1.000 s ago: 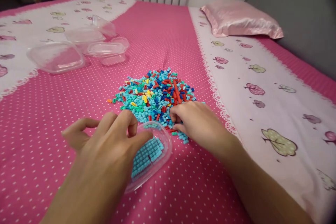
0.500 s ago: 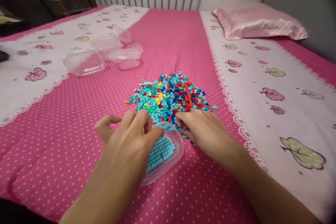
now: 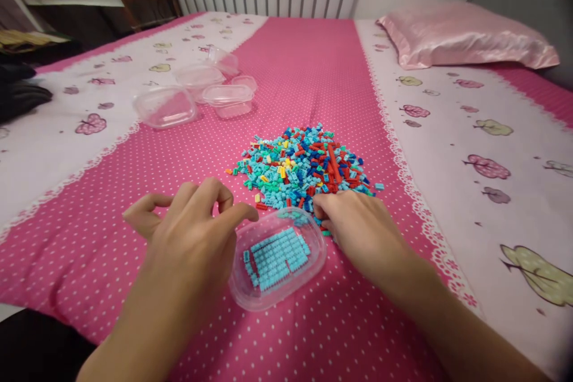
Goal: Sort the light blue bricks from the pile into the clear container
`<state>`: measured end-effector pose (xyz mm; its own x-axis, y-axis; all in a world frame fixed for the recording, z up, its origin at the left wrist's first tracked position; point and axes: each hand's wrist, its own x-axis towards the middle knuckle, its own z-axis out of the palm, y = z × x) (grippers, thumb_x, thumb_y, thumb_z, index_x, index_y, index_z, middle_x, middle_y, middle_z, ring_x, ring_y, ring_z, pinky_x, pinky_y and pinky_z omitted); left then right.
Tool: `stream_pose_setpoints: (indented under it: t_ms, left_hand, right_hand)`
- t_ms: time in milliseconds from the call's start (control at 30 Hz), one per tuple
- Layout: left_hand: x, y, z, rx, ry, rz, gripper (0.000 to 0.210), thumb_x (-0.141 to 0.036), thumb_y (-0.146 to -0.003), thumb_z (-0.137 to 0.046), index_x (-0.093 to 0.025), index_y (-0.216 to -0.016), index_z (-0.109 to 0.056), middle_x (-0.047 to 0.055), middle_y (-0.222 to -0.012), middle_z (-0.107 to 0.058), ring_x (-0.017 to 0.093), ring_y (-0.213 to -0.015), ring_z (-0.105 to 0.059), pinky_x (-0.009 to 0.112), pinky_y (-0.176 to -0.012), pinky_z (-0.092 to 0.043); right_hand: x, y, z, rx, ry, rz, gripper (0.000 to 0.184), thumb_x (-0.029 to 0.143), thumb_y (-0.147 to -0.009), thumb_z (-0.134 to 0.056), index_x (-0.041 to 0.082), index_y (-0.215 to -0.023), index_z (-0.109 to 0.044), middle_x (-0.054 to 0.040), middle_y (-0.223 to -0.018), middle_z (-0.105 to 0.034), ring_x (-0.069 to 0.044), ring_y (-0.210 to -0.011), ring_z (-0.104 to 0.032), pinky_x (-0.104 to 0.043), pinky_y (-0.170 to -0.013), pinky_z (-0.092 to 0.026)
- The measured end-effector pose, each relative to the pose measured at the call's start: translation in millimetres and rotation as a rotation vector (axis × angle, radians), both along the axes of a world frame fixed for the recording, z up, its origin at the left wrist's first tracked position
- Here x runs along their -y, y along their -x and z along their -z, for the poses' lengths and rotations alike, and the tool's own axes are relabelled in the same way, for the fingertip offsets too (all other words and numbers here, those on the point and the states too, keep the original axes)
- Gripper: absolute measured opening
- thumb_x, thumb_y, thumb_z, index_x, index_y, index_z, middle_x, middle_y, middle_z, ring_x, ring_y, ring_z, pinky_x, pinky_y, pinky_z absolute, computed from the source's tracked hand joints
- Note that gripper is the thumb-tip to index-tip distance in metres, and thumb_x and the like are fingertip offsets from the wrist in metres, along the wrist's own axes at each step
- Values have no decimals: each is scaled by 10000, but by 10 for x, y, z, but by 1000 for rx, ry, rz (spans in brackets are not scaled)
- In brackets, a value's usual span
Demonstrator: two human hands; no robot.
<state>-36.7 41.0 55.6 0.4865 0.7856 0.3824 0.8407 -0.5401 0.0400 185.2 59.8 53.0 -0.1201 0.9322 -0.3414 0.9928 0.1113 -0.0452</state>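
A clear plastic tub (image 3: pixel 313 274) stands on the bed in front of me. Inside it, light-blue toy bricks (image 3: pixel 280 256) lie packed in neat rows, with a few looser ones along the left. My left hand (image 3: pixel 190 239) hovers at the tub's left side, its fingers bent and spread apart, nothing visible in them. Just right of the tub, my right hand (image 3: pixel 358 224) is at the near edge of a brick pile (image 3: pixel 295 161) in blue, red, green and yellow. Its fingers are pinched together; whatever is between them is hidden.
Several clear plastic containers (image 3: pixel 165 106) rest on the bed at the back left. The pink dotted sheet (image 3: pixel 179 161) lies under everything. A pink satin pillow (image 3: pixel 465 36) is at the back right, and a dark object (image 3: pixel 22 95) sits at the left edge.
My left hand has moved left, off the tub, so more of the bricks inside show. My right hand stays at the pile's near edge. The view has turned slightly left.
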Motion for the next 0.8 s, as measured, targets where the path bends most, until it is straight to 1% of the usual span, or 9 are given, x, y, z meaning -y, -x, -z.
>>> stream_pose_setpoints:
  t_ms: [100,200,333,400,433,533,600,700,800]
  left_hand:
    - [12,-9,-36,10,-43,-29,403,-79,-993,-397,-268,-920,-745,47,-868,-581,225,-764,-530,447,-777,-253]
    - [13,-45,-74,20,-65,-26,390,-70,-985,-423,-263,-921,-755,48,-858,-580,226,-755,-523,444,-779,-245]
    - [-6,-141,-86,51,-55,32,359,-78,-990,-472,-269,-923,-769,37,-854,-621,210,-751,-521,418,-771,-240]
    - [-27,-211,-79,106,-14,64,315,-109,-999,-524,-287,-927,-773,17,-878,-679,207,-779,-539,419,-792,-235]
    - [-40,-249,-76,144,31,81,272,-138,-1001,-564,-301,-940,-774,-3,-897,-714,205,-807,-560,423,-812,-233]
    - [-95,-356,-78,263,187,130,118,-253,-974,-689,-334,-937,-766,-85,-884,-783,188,-860,-619,429,-872,-216]
    - [-138,-411,-91,298,237,125,73,-286,-950,-731,-329,-902,-764,-106,-833,-789,173,-842,-637,428,-899,-207]
    - [-195,-463,-116,311,256,103,72,-299,-922,-765,-322,-855,-771,-96,-785,-776,164,-799,-640,425,-905,-211]
    - [-226,-480,-129,323,288,72,67,-296,-882,-806,-315,-829,-769,-91,-792,-772,166,-791,-650,425,-914,-216]
  right_hand:
    - [7,-4,6,-7,-20,-15,213,74,-923,-535,217,-904,-692,-62,-795,-741,-202,-726,-686,-314,-547,-223]
    - [8,-57,-23,8,-27,-9,221,76,-926,-516,218,-968,-681,-76,-840,-743,-208,-726,-673,-324,-545,-205]
    - [33,-181,-101,15,-31,26,150,105,-888,-587,225,-876,-676,-63,-842,-735,-224,-756,-659,-323,-577,-245]
    - [55,-230,-129,-73,-56,27,123,128,-846,-623,235,-825,-678,-36,-798,-718,-217,-737,-640,-322,-596,-280]
    - [66,-245,-137,-144,-74,15,127,126,-821,-633,242,-816,-684,-22,-791,-716,-211,-737,-635,-321,-611,-304]
    - [89,-248,-130,-387,-149,-62,183,93,-759,-642,252,-828,-701,7,-857,-737,-201,-826,-649,-318,-694,-376]
    - [92,-226,-113,-496,-195,-105,209,71,-750,-636,248,-841,-700,15,-885,-745,-192,-864,-653,-312,-737,-395]
    - [82,-192,-86,-543,-195,-124,185,80,-765,-637,247,-828,-687,26,-823,-732,-171,-785,-648,-298,-689,-381]
    - [76,-177,-72,-569,-185,-131,152,116,-782,-687,250,-850,-660,41,-804,-722,-160,-749,-640,-289,-647,-358]
